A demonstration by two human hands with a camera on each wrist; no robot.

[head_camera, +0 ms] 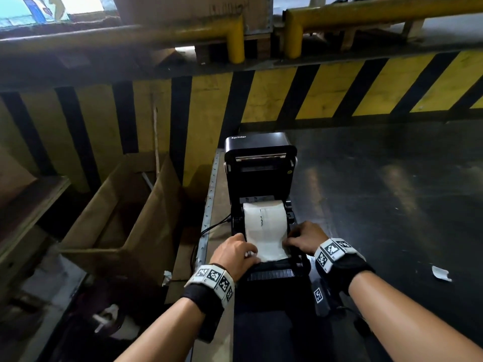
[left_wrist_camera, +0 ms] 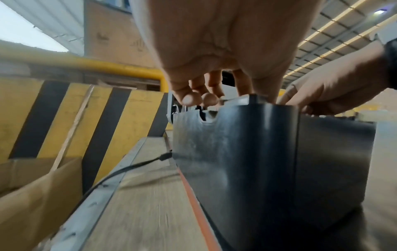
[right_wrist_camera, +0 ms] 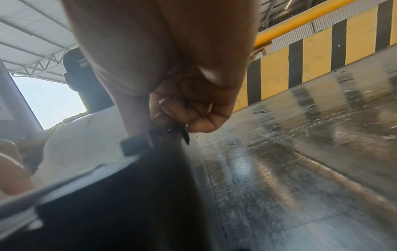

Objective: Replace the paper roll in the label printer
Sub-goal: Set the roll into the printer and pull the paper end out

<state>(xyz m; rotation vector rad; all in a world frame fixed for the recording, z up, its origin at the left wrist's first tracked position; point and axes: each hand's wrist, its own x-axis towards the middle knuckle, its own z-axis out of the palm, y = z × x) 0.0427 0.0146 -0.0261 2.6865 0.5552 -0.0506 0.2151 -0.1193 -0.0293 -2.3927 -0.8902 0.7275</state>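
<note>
A black label printer (head_camera: 260, 176) stands with its lid raised on a bench. Inside it lies a white paper roll (head_camera: 264, 211), and its paper strip (head_camera: 268, 246) is drawn toward me over the front. My left hand (head_camera: 236, 250) sits at the strip's left edge, fingers curled and thumb on the paper. In the left wrist view, my left hand's fingertips (left_wrist_camera: 197, 99) reach over the printer's side wall (left_wrist_camera: 236, 152). My right hand (head_camera: 303, 237) is at the strip's right edge. Seen from the right wrist, its curled fingers (right_wrist_camera: 193, 117) grip a black paper guide (right_wrist_camera: 137, 146) beside the paper (right_wrist_camera: 86, 144).
An open cardboard box (head_camera: 117, 205) stands left of the bench. A yellow-and-black striped barrier (head_camera: 313, 92) runs behind the printer. A black cable (head_camera: 211, 227) leaves its left side. A paper scrap (head_camera: 441, 273) lies on the dark surface (head_camera: 392, 205) at the right.
</note>
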